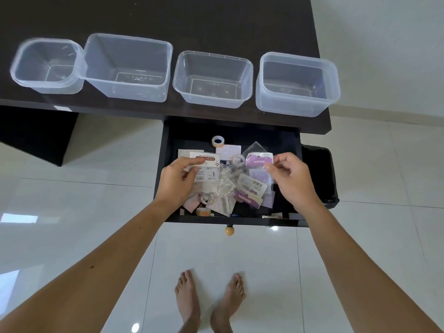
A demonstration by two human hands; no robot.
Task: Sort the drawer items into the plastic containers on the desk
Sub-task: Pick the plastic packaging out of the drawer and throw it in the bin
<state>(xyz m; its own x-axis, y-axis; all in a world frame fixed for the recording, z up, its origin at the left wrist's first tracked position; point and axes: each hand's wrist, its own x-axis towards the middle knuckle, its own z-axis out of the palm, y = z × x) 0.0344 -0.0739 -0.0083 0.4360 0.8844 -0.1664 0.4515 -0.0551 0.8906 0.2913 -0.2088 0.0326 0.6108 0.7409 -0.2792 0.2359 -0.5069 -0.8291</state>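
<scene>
Glossy white floor tiles (72,212) with thin grout lines fill the near scene, mirroring window light at the left; two bare feet (209,301) stand near the middle; a black-lined bin (320,174) sits right; white wall (384,44) rises far right.

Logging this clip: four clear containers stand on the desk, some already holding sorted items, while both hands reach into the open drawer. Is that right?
Not quite. In the head view all four containers are empty. The rest holds: they stand on the desk, and the left hand and right hand are in the open drawer.
</scene>
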